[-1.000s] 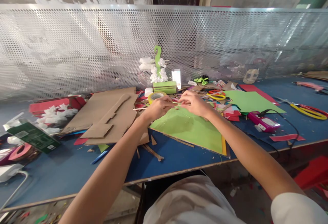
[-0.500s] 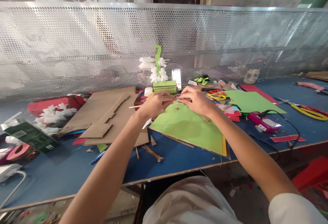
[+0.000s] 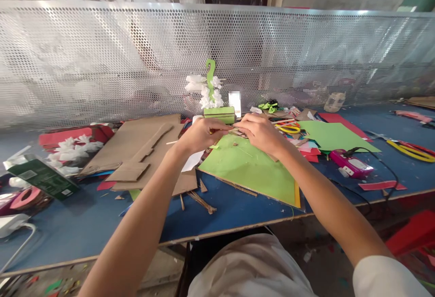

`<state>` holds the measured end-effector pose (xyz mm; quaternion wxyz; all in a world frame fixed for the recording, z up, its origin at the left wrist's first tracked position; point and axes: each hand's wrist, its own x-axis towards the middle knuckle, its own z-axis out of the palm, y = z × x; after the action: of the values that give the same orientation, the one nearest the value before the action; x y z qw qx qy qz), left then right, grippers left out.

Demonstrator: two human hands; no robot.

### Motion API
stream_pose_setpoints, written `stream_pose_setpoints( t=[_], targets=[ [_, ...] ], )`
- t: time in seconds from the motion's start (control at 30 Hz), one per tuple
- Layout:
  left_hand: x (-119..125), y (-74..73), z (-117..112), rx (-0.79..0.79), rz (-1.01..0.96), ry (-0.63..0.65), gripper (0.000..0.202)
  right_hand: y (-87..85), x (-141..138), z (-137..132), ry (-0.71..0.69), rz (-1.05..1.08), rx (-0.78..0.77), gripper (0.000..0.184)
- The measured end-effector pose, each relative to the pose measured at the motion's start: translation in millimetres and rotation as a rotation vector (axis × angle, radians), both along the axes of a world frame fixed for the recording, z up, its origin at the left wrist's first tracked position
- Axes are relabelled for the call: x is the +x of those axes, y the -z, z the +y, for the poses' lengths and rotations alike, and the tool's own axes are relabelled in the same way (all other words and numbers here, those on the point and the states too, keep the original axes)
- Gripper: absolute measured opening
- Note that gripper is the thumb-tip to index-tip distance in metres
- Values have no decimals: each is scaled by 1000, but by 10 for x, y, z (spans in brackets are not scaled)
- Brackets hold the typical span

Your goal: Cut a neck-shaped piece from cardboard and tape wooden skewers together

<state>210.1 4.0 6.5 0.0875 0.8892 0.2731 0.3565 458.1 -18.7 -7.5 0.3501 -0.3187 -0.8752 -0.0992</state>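
Observation:
My left hand [image 3: 205, 136] and my right hand [image 3: 257, 130] meet over the far edge of a light green sheet [image 3: 253, 167]. Both are closed, thumbs and fingertips pinched together. Something small and pale lies between the fingertips, but its kind is too small to make out. Just behind the hands stands a green paper-covered block [image 3: 219, 115]. From it rises a green curled stem [image 3: 210, 79] with white crumpled-paper flowers [image 3: 211, 99]. A white paper piece [image 3: 193, 161] shows below my left wrist.
Brown cardboard [image 3: 125, 145] lies left, a green box [image 3: 42, 177] farther left. Scissors with yellow handles [image 3: 288, 127] sit among scraps behind my right hand. Pliers [image 3: 408, 147], a pink corded device [image 3: 350, 163] and green paper [image 3: 335, 135] are on the right. A perforated metal panel [image 3: 288, 56] borders the back.
My left hand has shifted slightly left and turned a little, and the fingertips have moved. More of the white paper shows beside my left wrist. The green sheet has stayed put.

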Motion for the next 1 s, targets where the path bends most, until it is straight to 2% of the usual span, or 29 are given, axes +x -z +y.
stream_pose_setpoints(
  t=[0.2,0.4,0.63,1.0],
  targets=[
    [-6,-60,-51,-32,6,-37,26,-42,-22,-49,4,2,7,30],
    [-39,-106,-46,-66,55,-15,26,-91,-51,-107,13,-48,-1,33],
    [-65,-88,-1,-91,88,36,31,-89,-58,-98,25,-66,-46,37],
    [49,-131,-102,-124,101,-53,30,-92,-82,-100,25,-73,-83,35]
  ],
)
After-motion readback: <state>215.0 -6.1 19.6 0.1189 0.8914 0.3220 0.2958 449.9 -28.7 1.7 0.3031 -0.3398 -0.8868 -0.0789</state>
